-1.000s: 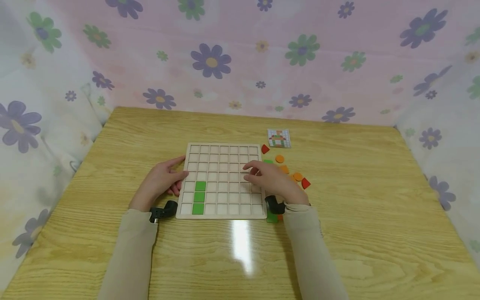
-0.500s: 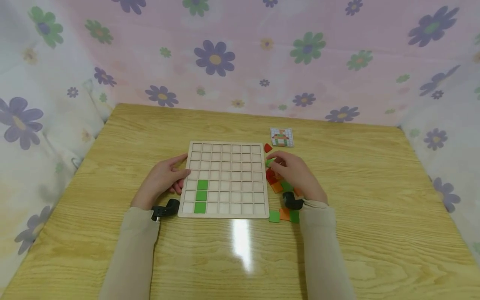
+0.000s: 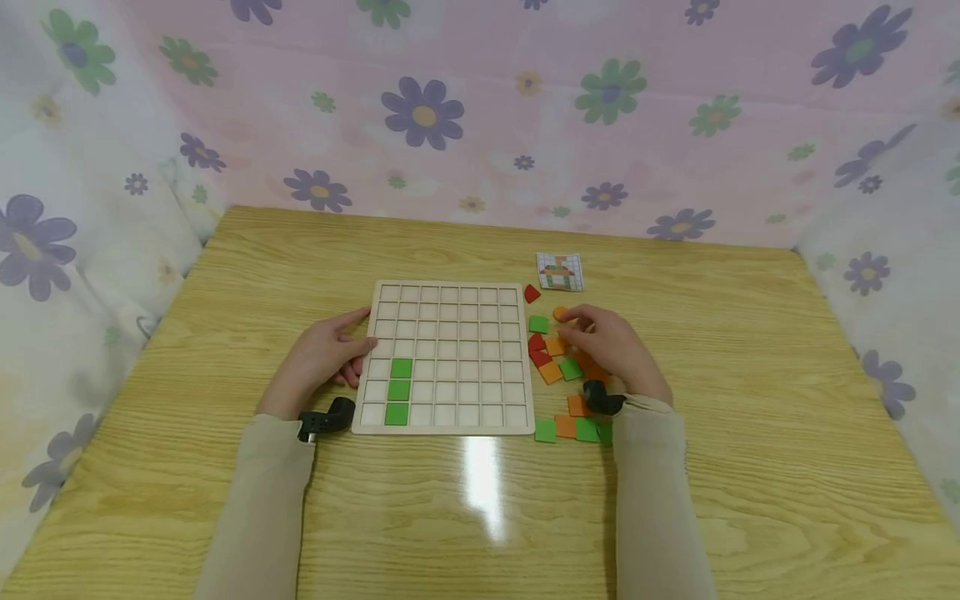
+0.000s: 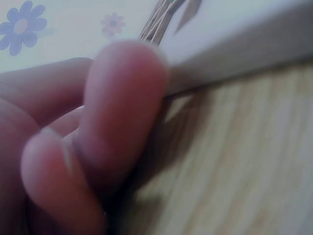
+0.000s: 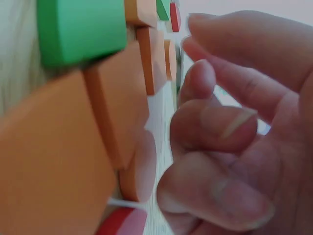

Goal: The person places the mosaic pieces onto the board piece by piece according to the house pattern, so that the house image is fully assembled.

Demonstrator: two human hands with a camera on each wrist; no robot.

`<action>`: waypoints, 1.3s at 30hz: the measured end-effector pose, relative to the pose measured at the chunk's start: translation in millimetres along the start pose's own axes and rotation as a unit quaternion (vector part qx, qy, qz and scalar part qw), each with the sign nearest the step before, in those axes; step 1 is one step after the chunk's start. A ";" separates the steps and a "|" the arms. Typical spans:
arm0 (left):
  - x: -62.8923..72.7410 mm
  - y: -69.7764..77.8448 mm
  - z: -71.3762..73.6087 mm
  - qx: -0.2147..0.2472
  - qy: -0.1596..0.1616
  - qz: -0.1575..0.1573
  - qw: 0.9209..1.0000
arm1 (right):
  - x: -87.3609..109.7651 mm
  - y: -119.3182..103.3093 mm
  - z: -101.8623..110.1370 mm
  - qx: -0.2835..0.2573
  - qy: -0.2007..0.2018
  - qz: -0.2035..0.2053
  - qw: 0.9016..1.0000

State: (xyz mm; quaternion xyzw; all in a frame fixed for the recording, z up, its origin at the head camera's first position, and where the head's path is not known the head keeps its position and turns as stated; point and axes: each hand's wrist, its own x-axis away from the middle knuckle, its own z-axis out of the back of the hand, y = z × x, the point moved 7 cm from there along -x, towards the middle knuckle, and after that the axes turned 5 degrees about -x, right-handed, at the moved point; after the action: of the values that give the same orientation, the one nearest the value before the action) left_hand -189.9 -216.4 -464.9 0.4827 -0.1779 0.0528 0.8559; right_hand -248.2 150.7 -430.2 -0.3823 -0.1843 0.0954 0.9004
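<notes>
Head view: I find the pale wooden square-grid board flat on the wood-grain tabletop; the small flat orange round disc lies off the board's right side, at the fingertips of the right hand; that hand is plainly the nearer, the left hand being across the board at its left edge; the disc, being round, offers no long axis; whether the index finger touches it I cannot tell. The right thumb and index stand apart, nothing seen between them; the left thumb lies on the board's rim; three green square tiles fill cells at the board's near left, in a column running away from the person.

Left wrist view: I note bent fingers beside the board's side; the thumb is hidden; pinching or merely resting, I cannot confirm.

Right wrist view: fingers loosely bent, no held piece visible to me; a thick orange square piece and a green block lie apart from them.
</notes>
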 end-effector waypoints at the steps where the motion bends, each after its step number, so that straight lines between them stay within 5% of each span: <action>1: 0.0 0.2 0.0 -0.001 0.000 -0.001 1.000 | 0.1 0.9 0.8 0.008 0.000 0.001 1.000; 11: 1.1 3.9 2.2 -0.005 0.003 -0.008 1.000 | 0.0 3.1 0.6 0.044 -0.014 0.009 0.999; 18: 2.4 5.9 4.2 -0.003 0.004 -0.004 1.000 | -0.6 5.5 0.3 0.019 -0.018 0.000 1.000; 29: 2.3 4.1 1.3 -0.009 0.003 -0.002 1.000 | 2.5 12.9 6.1 -0.007 -0.006 -0.024 1.000; 39: 2.0 2.8 0.3 -0.004 0.002 -0.001 1.000 | 4.6 8.8 8.7 0.030 0.019 -0.016 0.999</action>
State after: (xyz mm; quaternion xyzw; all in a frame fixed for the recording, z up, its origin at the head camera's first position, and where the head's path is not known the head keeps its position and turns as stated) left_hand -188.8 -215.4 -461.7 0.4793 -0.1753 0.0520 0.8584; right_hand -247.7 163.9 -429.9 -0.3542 -0.1703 0.0796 0.9161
